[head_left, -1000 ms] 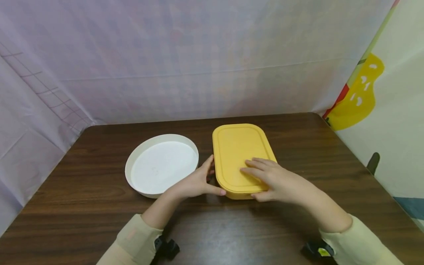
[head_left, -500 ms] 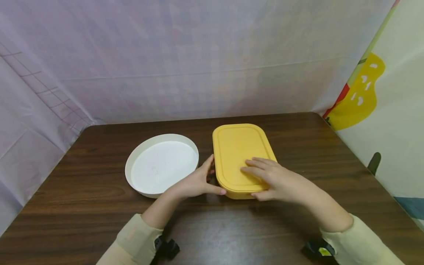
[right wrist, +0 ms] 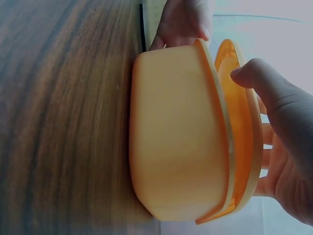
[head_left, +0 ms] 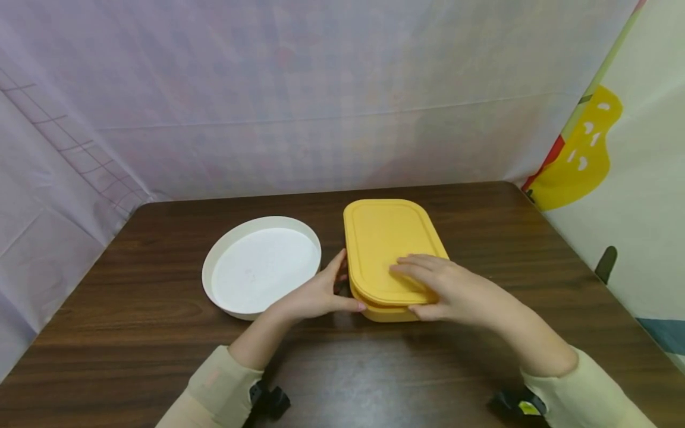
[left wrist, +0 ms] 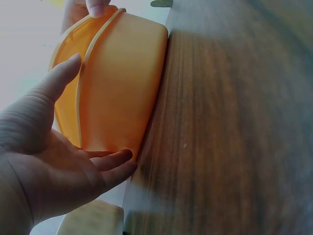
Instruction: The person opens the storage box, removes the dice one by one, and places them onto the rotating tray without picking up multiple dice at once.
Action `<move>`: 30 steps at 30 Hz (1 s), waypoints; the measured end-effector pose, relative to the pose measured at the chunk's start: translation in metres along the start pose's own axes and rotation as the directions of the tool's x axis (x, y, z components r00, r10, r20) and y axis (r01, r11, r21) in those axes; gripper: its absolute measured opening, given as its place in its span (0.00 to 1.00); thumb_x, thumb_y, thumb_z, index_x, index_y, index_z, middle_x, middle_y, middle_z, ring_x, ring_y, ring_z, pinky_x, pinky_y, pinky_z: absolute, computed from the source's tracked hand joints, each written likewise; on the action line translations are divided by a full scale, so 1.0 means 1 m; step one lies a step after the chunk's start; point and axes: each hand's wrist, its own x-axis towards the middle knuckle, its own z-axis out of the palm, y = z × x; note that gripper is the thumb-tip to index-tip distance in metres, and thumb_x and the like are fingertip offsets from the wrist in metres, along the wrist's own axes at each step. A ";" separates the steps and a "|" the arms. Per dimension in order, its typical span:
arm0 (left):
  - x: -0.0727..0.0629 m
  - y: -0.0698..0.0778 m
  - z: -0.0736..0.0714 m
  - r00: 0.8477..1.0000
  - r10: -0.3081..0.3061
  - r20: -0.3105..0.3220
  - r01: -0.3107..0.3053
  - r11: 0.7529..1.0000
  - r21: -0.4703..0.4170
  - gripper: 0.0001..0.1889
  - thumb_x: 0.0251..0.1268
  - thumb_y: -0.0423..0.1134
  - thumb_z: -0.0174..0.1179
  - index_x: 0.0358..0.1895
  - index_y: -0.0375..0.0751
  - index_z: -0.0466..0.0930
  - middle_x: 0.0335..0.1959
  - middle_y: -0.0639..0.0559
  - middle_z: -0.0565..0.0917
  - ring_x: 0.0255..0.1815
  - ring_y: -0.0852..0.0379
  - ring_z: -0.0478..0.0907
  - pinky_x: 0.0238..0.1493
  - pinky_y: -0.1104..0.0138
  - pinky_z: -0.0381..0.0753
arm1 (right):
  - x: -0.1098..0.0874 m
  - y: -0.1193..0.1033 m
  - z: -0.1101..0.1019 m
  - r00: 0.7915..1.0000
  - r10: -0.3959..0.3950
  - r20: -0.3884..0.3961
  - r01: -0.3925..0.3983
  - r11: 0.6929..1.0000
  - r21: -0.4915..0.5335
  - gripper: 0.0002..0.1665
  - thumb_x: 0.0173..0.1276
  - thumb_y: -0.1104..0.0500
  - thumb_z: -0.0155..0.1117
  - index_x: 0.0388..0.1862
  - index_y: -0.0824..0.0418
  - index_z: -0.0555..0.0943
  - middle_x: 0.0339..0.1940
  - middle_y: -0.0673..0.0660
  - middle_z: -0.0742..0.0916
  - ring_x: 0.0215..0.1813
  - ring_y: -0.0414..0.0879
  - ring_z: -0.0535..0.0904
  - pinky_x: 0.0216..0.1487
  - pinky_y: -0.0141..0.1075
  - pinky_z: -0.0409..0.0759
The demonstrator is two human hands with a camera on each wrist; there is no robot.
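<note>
On the table sits a yellow rectangular box [head_left: 390, 314] with rounded corners. Its matching lid [head_left: 386, 244] is tilted, the near edge lifted off the rim; the right wrist view shows a gap between the lid [right wrist: 254, 161] and the box [right wrist: 176, 132]. My right hand [head_left: 460, 292] pinches the lid's near right corner, thumb under the edge and fingers spread on top. My left hand [head_left: 314, 296] holds the box's near left corner, with the thumb at the front and the fingers along the left side. What lies inside the box is hidden.
A white round shallow dish [head_left: 264, 270] stands left of the box, close to my left hand. The dark wooden table [head_left: 353, 374] has its back edge against a pale curtain [head_left: 321, 89]. A printed cloth [head_left: 642, 178] hangs at the right.
The lid's near edge has risen off the box rim, opening a gap at the front. My right hand has moved slightly up with it; the left hand stays in place.
</note>
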 end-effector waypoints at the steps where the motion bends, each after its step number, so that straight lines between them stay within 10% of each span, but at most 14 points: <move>1: 0.000 0.000 0.000 1.000 0.000 -0.001 0.000 1.000 0.001 0.58 0.54 0.41 0.71 0.77 0.42 0.33 0.74 0.44 0.52 0.69 0.44 0.59 0.65 0.55 0.61 | 0.000 0.000 0.000 1.000 -0.006 -0.006 0.006 1.000 -0.007 0.37 0.58 0.53 0.71 0.66 0.59 0.72 0.63 0.61 0.76 0.65 0.58 0.69 0.61 0.54 0.67; 30: -0.001 0.003 0.000 1.000 0.003 -0.001 -0.003 1.000 -0.025 0.55 0.57 0.39 0.69 0.77 0.46 0.33 0.75 0.43 0.49 0.71 0.43 0.57 0.66 0.52 0.59 | -0.004 -0.014 -0.023 0.936 -0.232 -0.266 0.195 0.968 -0.161 0.27 0.70 0.52 0.57 0.67 0.53 0.72 0.51 0.52 0.84 0.27 0.36 0.74 0.28 0.29 0.77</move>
